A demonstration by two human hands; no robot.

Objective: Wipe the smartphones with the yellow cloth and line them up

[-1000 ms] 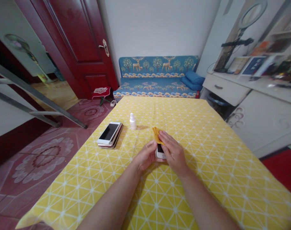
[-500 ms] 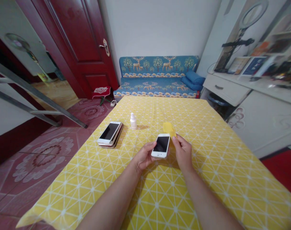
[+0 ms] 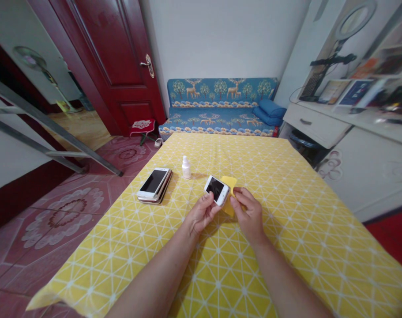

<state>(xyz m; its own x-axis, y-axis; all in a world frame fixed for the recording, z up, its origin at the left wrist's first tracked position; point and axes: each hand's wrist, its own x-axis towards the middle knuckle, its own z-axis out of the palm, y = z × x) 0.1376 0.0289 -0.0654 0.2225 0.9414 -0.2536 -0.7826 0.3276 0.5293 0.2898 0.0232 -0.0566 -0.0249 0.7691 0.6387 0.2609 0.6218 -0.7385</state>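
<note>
Left grip: your left hand (image 3: 202, 214) pinches the near end of a small white phone (image 3: 216, 190) between thumb and fingers, lifting it above the table (image 3: 287, 229).
Right grip: your right hand (image 3: 249, 212) is closed on a yellow cloth (image 3: 227, 183), fingers curled, pressing it against the phone's right edge.
Phone: it is tilted, dark screen up and far end pointing up-left, held in the air between your two hands.
Cloth: it sits partly behind the phone and partly under your right fingers; it blends with the yellow tablecloth.
Stack: a pile of phones (image 3: 154, 184) lies flat on the table to your left, well apart from your hands.
Bottle: a small white dropper bottle (image 3: 186, 168) stands upright just beyond the stack, near the held phone.
Background: a blue patterned sofa (image 3: 220, 106) stands past the table's far edge.
</note>
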